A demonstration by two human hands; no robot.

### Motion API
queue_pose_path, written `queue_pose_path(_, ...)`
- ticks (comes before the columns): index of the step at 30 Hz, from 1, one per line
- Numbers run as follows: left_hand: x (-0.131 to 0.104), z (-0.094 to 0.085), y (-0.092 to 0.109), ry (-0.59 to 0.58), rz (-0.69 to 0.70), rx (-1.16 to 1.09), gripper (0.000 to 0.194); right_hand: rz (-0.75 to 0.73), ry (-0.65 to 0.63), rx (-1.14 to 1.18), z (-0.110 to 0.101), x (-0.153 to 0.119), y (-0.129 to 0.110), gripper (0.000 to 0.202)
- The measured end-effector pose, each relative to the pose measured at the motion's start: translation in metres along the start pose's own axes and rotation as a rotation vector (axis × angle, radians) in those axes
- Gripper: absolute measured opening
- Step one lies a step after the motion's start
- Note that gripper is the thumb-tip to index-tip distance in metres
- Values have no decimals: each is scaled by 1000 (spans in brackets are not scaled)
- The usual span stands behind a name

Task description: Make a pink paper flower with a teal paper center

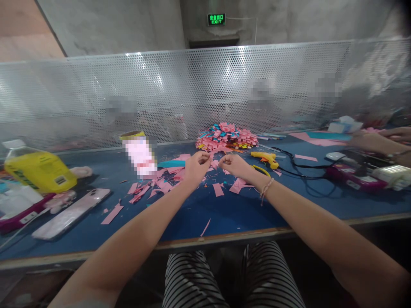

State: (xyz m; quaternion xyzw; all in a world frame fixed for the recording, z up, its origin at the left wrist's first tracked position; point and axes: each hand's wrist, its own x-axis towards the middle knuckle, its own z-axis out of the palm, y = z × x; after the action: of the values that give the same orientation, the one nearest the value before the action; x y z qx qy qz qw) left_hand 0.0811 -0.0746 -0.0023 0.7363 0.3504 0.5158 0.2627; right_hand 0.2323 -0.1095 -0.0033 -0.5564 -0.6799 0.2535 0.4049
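Note:
My left hand is closed in a pinch, with a small pink paper piece at its fingertips. Just to the right, my right hand is also closed, fingertips together; what they hold is too small to make out. Both hands are over the blue tabletop, a short gap between them. Pink paper scraps lie around and below them. Behind the hands is a heap of folded pink, blue and yellow paper pieces. A yellow glue gun lies right of my right hand, near yellow-handled scissors.
A phone and a bottle of yellow liquid are at the left. A perforated metal screen runs along the back. Black cords and a purple device lie at the right, near another person's hand.

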Motion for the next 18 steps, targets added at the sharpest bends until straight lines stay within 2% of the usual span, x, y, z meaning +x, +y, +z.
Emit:
queue_pose_path(4,2,-3,-1,11,-62,-58,8,-7,10,-40,-2,0,2,12)
queue_pose_path(8,5,-5,-2,46,-181,-203,10,-16,23,-120,-5,2,8,15)
queue_pose_path(13,11,-6,-7,158,-302,-394,14,-50,27,-299,-14,8,19,15)
queue_pose_path(18,20,-13,-16,284,-344,-541,14,-53,60,-524,-24,12,32,15)
